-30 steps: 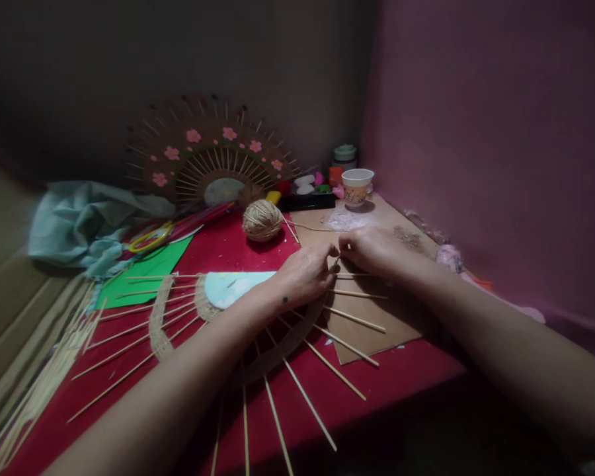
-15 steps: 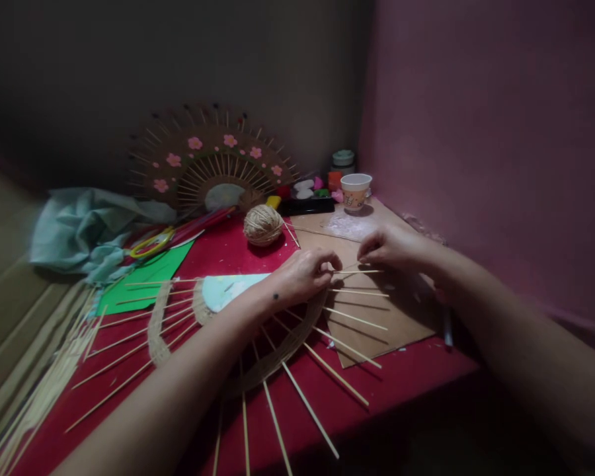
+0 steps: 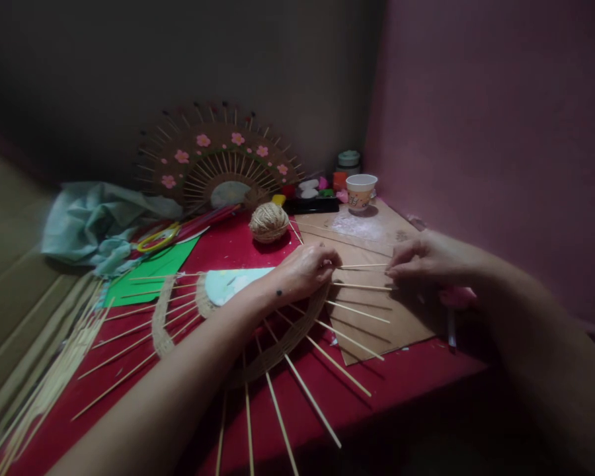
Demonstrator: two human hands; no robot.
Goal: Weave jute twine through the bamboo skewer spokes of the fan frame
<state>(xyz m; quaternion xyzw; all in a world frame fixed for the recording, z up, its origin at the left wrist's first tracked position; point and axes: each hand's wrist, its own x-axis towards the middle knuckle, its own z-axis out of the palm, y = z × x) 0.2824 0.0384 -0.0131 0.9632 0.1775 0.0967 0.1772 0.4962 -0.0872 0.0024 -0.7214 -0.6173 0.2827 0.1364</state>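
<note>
A half-round fan frame of thin wooden sticks, with twine woven across them in bands, lies before me. At its inner centre is a pale blue half-disc, partly covered by my left arm. My left hand is closed on the topmost right-hand stick near the woven band; its fingertips are partly hidden. Near the outer end of that stick, my right hand pinches the twine. The strand runs back to a twine ball behind the fan frame.
A finished fan with pink flowers leans against the back wall. A paper cup stands on brown board. Scissors, a green sheet and pale cloth lie left. Loose sticks line the left edge.
My right hand has moved right, away from my left hand, drawing the twine along the stick. My left hand keeps its hold. The whole view has shifted slightly.
</note>
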